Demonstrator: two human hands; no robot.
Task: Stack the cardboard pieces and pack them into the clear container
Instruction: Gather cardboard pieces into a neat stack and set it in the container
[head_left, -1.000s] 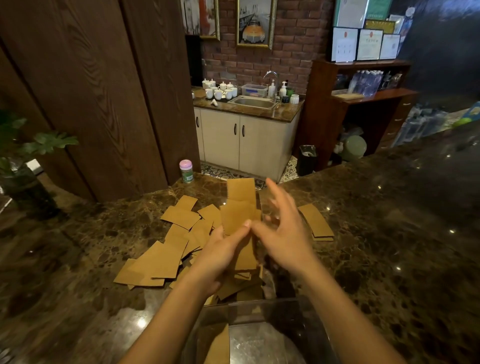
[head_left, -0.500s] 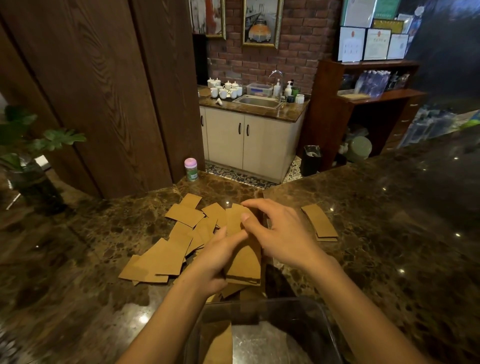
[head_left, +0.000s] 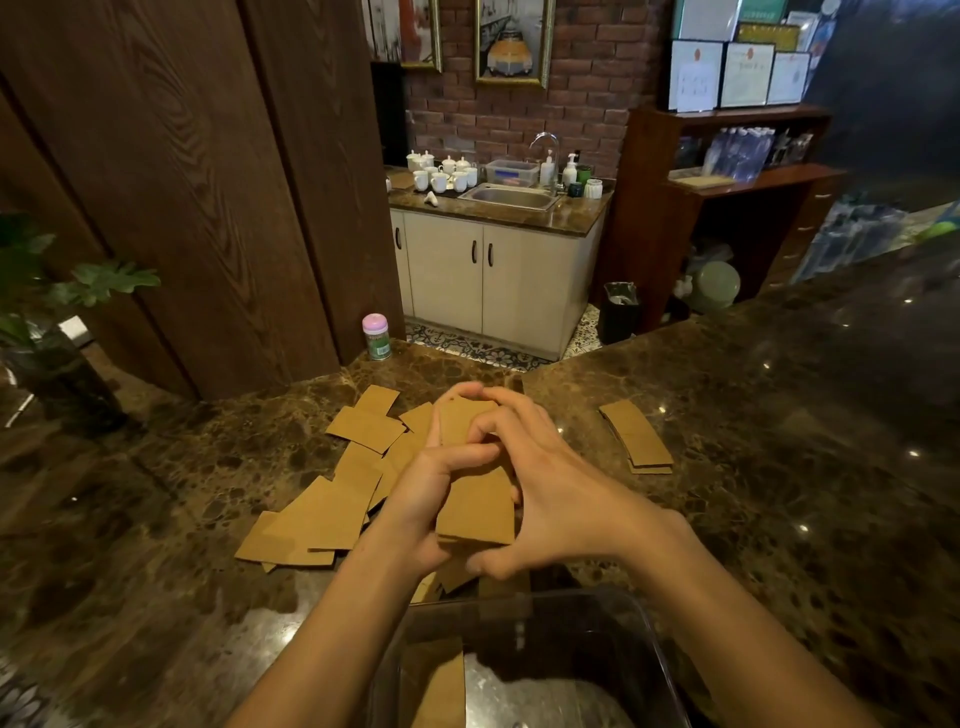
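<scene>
A cardboard stack (head_left: 478, 512) is gripped by its edges between left hand (head_left: 421, 501) and right hand (head_left: 563, 501), just beyond the clear container (head_left: 519, 598). Loose pieces (head_left: 322, 514) are spread leftward. The label on the jar (head_left: 377, 338) is unreadable.

Brick wall (head_left: 597, 78) w/ sink cabinet (head_left: 524, 283)

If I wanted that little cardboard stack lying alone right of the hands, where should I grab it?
Come from above and pinch the small stack across its two long edges near the middle. It lies flat on the counter, narrow, with pieces fanned at the near end, so that probably keeps them together.
</scene>
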